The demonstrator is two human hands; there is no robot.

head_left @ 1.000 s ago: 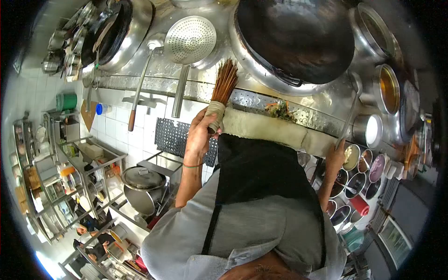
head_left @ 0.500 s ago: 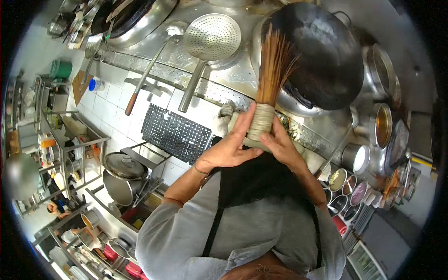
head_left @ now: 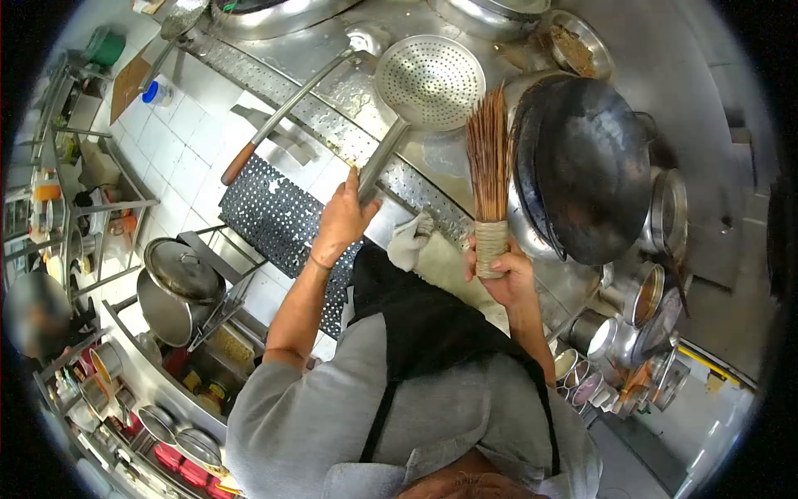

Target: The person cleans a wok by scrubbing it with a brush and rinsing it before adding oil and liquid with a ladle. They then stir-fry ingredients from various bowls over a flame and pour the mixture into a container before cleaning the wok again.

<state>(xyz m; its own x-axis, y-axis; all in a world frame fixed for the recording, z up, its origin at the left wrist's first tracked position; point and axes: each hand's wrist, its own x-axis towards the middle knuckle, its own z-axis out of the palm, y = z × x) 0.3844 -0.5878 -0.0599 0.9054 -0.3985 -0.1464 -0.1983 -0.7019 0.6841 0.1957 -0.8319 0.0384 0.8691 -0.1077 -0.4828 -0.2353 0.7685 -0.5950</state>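
Note:
My right hand (head_left: 513, 281) is closed around the wrapped handle of a bamboo wok brush (head_left: 489, 166), whose bristles point away from me. To the right of the bristles a dark wok (head_left: 592, 170) rests on the stove. My left hand (head_left: 342, 221) reaches forward with its index finger stretched out and thumb apart, holding nothing. Its fingertips are right at the handle of a perforated skimmer (head_left: 430, 83), which lies on the steel stove top. A long-handled ladle (head_left: 287, 111) with a wooden grip lies left of the skimmer.
A cloth (head_left: 410, 239) hangs at the stove's front edge. Beside my left arm is a black perforated mat (head_left: 270, 218). A lidded pot (head_left: 176, 287) and metal shelves stand on the left. Small containers of ingredients (head_left: 582, 378) sit to the right, near a pan of brown liquid (head_left: 647, 295).
My left hand has let go of the brush and moved left and forward to the skimmer handle. My right hand keeps the brush. The view has shifted, with the wok now farther right.

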